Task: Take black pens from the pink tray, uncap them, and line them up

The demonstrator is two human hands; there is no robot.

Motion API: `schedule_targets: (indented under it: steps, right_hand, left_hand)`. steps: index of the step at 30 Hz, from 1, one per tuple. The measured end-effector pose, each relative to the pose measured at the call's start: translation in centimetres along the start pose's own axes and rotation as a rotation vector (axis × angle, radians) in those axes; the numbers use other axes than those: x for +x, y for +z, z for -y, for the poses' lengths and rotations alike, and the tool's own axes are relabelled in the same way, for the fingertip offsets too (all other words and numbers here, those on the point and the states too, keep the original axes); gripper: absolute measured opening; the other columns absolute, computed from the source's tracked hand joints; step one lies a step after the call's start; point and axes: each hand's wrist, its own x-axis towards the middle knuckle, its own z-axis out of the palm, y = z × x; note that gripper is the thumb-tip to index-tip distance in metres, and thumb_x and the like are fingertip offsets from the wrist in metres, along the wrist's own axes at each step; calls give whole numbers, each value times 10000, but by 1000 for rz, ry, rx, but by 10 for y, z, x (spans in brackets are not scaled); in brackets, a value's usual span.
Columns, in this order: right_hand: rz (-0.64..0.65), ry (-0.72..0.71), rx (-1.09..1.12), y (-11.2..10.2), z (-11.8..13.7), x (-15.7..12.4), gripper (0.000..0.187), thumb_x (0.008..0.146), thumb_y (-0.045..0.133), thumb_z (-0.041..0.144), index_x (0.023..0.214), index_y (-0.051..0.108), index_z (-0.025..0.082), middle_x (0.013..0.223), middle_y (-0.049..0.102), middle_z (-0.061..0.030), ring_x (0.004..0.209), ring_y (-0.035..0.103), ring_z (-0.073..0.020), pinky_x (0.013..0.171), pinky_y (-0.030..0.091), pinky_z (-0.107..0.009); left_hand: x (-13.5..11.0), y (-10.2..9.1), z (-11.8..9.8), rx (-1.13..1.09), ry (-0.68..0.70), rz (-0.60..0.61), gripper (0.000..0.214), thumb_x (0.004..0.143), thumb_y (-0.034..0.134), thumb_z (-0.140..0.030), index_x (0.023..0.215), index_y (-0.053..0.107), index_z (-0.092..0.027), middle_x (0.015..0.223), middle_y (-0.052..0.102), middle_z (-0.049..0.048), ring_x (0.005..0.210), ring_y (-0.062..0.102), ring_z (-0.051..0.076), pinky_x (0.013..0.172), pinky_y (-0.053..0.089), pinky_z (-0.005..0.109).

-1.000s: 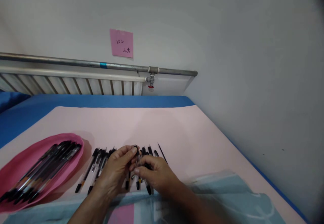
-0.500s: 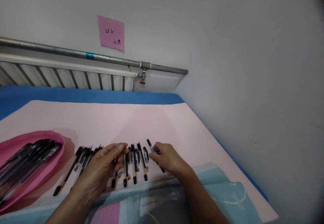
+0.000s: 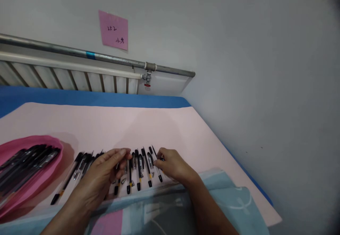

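Single head view. The camera, worn on the person's head, is looking forward and down across the bench (image 3: 148,123) from its near side. The left hand (image 3: 106,167) and right hand (image 3: 174,163) are showing close to the lens, low in the field, with the forearms (image 3: 211,203) running in from the bottom edge. The bowl (image 3: 33,187) is being cut off by the left edge. Farther away, the wall (image 3: 252,86) is filling the upper part and the right side; the pipe (image 3: 114,59) along it is sloping down to the right.
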Motion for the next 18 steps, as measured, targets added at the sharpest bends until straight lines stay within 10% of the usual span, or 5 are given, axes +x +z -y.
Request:
schedule_targets:
  steps: [18]
  right_hand:
    - [21, -38, -87, 5, -6, -1, 127, 727, 521, 215, 771, 631, 171, 735, 642, -35, 640, 529, -123, 544, 304, -215]
  left_hand:
    - [-2, 1, 0, 16, -30, -13, 277, 602, 742, -292, 820, 688, -131, 730, 652, 53, 545, 509, 77, 428, 368, 155]
